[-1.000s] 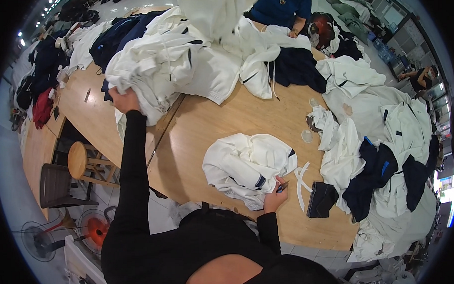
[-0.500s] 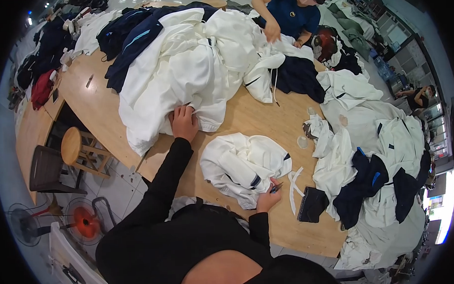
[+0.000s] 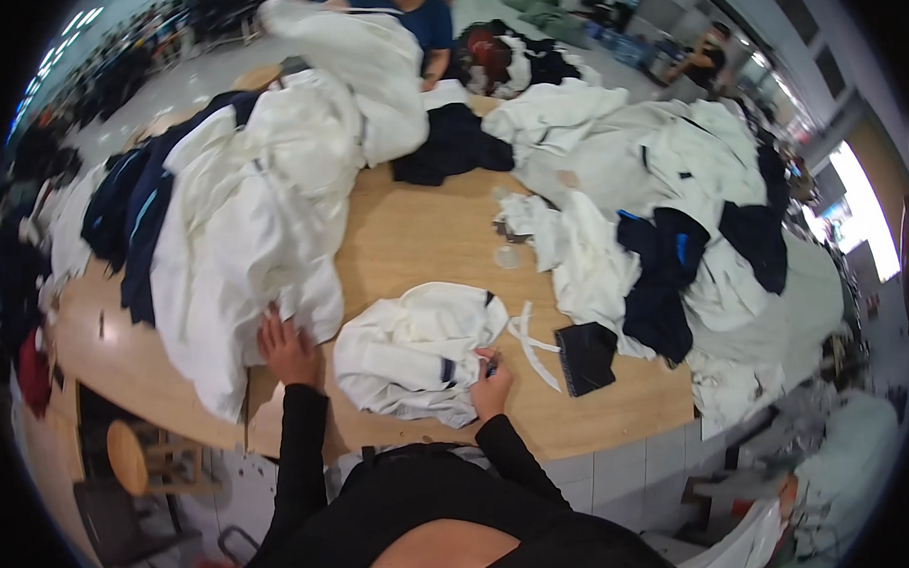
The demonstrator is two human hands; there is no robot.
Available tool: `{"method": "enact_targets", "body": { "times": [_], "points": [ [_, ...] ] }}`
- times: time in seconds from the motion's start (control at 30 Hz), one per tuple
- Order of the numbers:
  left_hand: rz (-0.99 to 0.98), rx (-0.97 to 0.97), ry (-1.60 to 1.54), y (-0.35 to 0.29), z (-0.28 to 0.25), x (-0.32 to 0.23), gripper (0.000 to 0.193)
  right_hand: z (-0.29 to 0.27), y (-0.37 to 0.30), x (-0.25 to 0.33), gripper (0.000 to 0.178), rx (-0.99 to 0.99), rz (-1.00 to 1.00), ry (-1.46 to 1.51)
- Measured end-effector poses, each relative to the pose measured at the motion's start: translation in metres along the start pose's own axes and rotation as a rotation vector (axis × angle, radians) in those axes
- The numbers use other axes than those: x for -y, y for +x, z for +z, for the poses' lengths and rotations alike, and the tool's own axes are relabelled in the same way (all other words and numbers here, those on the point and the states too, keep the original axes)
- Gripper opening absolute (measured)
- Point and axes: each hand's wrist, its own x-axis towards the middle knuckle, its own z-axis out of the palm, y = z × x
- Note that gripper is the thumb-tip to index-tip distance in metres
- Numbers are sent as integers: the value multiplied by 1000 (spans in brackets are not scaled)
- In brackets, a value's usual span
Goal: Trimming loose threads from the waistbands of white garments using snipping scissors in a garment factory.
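My left hand lies flat against the lower edge of a big heap of white garments on the wooden table, fingers spread. My right hand is closed on a small dark tool at the right edge of a crumpled white garment with dark trim lying right in front of me. A white fabric strip and a small black fabric piece lie just right of that hand.
Dark blue garments lie at the left of the heap, and a mixed white and navy pile fills the right side. A person in a blue top works at the far end. A round wooden stool stands lower left.
My left hand has drawn back from the far left of the heap to its near edge, close to my body. My right hand has stayed at the small white garment.
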Motion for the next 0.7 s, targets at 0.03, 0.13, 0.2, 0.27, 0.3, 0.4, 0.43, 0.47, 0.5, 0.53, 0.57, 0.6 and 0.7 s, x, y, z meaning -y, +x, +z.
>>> {"method": "enact_targets", "body": {
  "times": [0.03,0.13,0.2,0.27,0.3,0.4,0.43,0.47,0.5,0.53,0.57,0.6,0.7],
  "points": [
    [12,-19,-6,1,0,1,50,0,1,1,17,10,9,-6],
    [29,-55,-23,4,1,1,46,-2,-1,5,17,5,-1,22],
    [28,-69,-25,6,3,-2,44,-3,0,6,17,16,30,26],
    [19,-42,-7,9,2,-5,41,-3,1,4,17,1,44,32],
    [15,-43,-3,9,3,-3,41,-2,1,4,17,7,43,33],
    [14,-49,0,10,3,-2,41,-1,2,6,17,13,47,49],
    [12,-47,3,10,3,-4,41,-1,2,6,17,6,32,39],
    [9,-44,6,10,2,-6,41,-1,3,6,17,-2,17,29],
    [5,-46,13,10,2,-6,41,-1,4,7,17,6,16,32],
    [8,-49,10,10,3,-6,42,-1,4,8,17,5,23,35],
    [9,-53,7,10,3,-5,42,-1,5,9,17,6,31,38],
    [0,-54,17,9,1,-5,42,-1,4,10,17,20,28,41],
    [-18,-36,6,9,1,-4,44,-1,3,11,17,37,45,6]
  ]
}}
